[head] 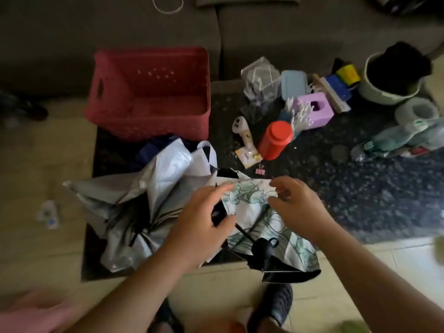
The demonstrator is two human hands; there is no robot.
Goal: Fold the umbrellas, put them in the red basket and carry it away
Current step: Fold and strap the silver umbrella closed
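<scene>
The left hand (204, 222) lies over the near edge of the leaf-printed umbrella (259, 212), fingers curled and pinching a fold of its white-and-green canopy between forefinger and thumb. The right hand (295, 205) hovers at the far side of the same canopy, fingers bent and thumb tip touching the fabric — whether it truly grips the cloth cannot be told. This umbrella lies loose and unfolded at the near edge of the dark speckled tabletop (360, 188), its black handle (263, 248) pointing toward the person and part of the canopy hanging over the edge.

Just to its left sprawls a second, silver-grey umbrella (134, 200), also unfolded, ribs showing. Beyond that one stands the red basket (151, 92) at the far left corner of the tabletop — upright, nothing visible inside it.

To the right of the basket sit a red bottle (275, 140), a purple box (314, 109) and a roll of tape (416, 111).
</scene>
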